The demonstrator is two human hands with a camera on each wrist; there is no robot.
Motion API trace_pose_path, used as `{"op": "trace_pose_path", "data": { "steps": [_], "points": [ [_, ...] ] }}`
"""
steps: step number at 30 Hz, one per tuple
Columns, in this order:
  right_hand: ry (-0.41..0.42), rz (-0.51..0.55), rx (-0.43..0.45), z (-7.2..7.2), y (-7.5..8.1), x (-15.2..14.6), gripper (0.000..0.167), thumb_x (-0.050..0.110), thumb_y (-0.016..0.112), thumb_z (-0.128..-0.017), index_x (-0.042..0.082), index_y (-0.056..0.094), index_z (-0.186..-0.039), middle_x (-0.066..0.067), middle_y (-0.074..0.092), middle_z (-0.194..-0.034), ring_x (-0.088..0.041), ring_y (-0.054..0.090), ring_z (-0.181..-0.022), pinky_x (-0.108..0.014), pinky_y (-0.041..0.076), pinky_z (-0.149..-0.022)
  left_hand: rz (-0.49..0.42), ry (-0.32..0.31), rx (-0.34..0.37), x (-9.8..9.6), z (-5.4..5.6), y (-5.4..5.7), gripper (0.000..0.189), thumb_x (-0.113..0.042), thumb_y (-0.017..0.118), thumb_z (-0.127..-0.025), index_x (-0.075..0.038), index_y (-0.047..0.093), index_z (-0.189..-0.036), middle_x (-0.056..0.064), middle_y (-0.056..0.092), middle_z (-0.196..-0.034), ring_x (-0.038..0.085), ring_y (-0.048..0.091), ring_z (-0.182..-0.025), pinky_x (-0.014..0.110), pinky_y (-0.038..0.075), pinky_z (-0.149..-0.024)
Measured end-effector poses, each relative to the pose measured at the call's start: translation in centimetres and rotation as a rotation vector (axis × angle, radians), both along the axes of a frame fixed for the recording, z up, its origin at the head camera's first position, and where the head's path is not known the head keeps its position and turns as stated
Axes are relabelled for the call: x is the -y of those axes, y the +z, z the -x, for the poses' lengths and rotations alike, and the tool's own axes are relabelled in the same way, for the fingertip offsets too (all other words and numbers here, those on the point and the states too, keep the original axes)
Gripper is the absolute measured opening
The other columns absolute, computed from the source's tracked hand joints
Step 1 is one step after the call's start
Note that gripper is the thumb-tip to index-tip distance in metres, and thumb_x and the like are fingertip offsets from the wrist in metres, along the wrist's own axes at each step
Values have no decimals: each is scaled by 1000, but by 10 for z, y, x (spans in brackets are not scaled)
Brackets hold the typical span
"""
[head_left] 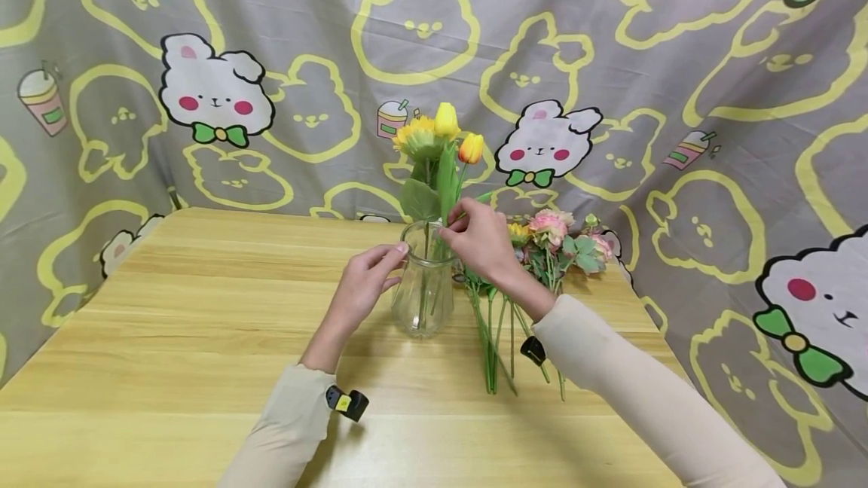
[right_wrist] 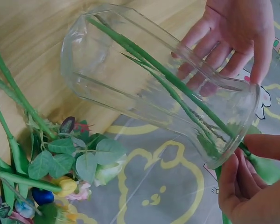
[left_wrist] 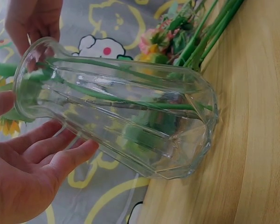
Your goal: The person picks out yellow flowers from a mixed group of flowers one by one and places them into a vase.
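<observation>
A clear glass vase (head_left: 407,311) stands upright on the table, holding a sunflower (head_left: 415,135), a yellow tulip (head_left: 445,120) and an orange-yellow tulip (head_left: 471,148), whose heads rise above the rim. My left hand (head_left: 364,283) is at the vase's left side, thumb by the rim and fairly straight fingers resting along the glass neck. At the mouth, my right hand (head_left: 483,241) pinches a green tulip stem (right_wrist: 245,148) between thumb and fingers. Inside the glass, green stems (right_wrist: 165,74) slant down, the longest reaching near the base.
Right of the vase lies a bunch of artificial flowers, with pink blooms (head_left: 551,227) toward the back and long green stems (head_left: 490,352) pointing to the front. The wooden table (head_left: 169,337) meets a patterned curtain (head_left: 305,119) behind.
</observation>
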State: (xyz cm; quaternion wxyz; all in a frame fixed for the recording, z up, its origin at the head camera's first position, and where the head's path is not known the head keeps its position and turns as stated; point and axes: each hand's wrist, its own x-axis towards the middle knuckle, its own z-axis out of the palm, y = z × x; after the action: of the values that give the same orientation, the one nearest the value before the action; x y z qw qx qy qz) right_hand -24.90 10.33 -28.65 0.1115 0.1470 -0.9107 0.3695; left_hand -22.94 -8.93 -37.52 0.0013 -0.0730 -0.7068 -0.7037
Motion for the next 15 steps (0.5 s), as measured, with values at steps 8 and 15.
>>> {"op": "trace_pose_path", "data": {
  "steps": [8, 15],
  "points": [
    [9, -45, -11, 1, -5, 4, 16, 10, 76, -89, 2, 66, -99, -12, 75, -89, -24, 72, -78, -37, 64, -72, 8, 0, 3, 0, 0, -1, 57, -52, 60, -100, -3, 65, -130, 16, 63, -130, 28, 60, -125, 39, 58, -103],
    [2, -57, -18, 1, -6, 4, 18, 10, 77, -88, 2, 66, -100, -11, 75, -89, -23, 71, -77, -37, 63, -72, 9, -1, 2, 0, 0, -1, 57, -52, 59, -100, -3, 65, -129, 16, 63, -130, 28, 60, -124, 39, 57, -103]
  ]
}}
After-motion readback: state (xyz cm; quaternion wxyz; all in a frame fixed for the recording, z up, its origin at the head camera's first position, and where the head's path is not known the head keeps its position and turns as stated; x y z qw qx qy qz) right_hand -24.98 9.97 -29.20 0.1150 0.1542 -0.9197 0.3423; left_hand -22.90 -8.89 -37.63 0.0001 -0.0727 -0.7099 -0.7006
